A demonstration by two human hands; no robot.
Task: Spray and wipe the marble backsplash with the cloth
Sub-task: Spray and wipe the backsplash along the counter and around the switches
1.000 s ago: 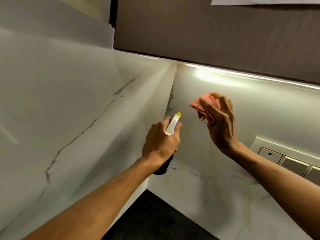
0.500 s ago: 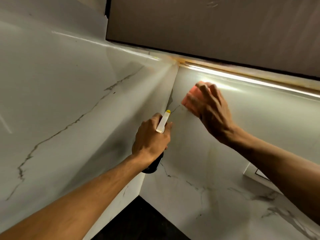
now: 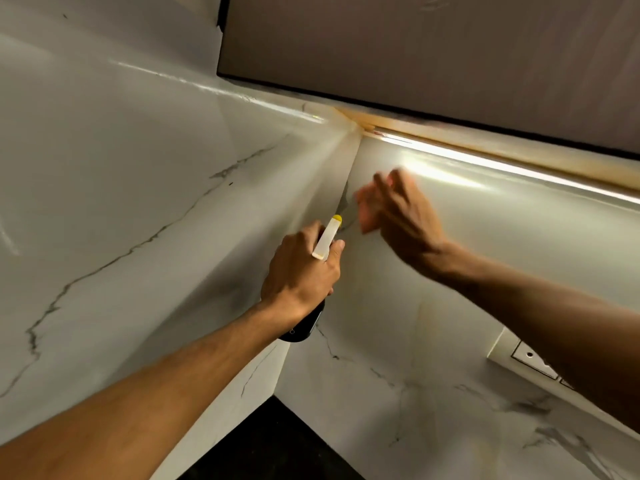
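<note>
1. The white, grey-veined marble backsplash [image 3: 485,271] folds at an inner corner seam [image 3: 347,181], which serves here as the landmark. It is a hard, rigid, polished slab, glossy under the warm light strip [image 3: 519,165] that runs to the right from the top of the seam. Once sprayed it will likely be slick, so it calls for flat pressure rather than any grip.
2. The small, crumpled salmon-pink cloth [image 3: 363,214] lies against the marble just right of the seam, in its upper part.
3. The right hand [image 3: 401,216] covers the cloth with its fingers stretched out and slightly spread, pressing it to the wall. Motion blur softens the detail.
4. The cloth looks soft, thin, light and limp. It would probably bunch or slide out on wet stone, so it is best held across its middle under flat fingers, with one edge tucked beneath the thumb.
5. The left hand [image 3: 301,268], just below and left of the cloth and close to the seam, is wrapped round the neck of a dark plastic spray bottle [image 3: 327,237] with a white head and yellow nozzle tip. The nozzle points up at the seam.
6. The bottle looks stiff and easy to carry. Its fill level is hidden, so its weight cannot be judged. The neck is the natural hold, with a finger free for the trigger.
7. A white switch plate [image 3: 519,355] sits well right of and below the seam, and spray should probably be kept off it.
</note>
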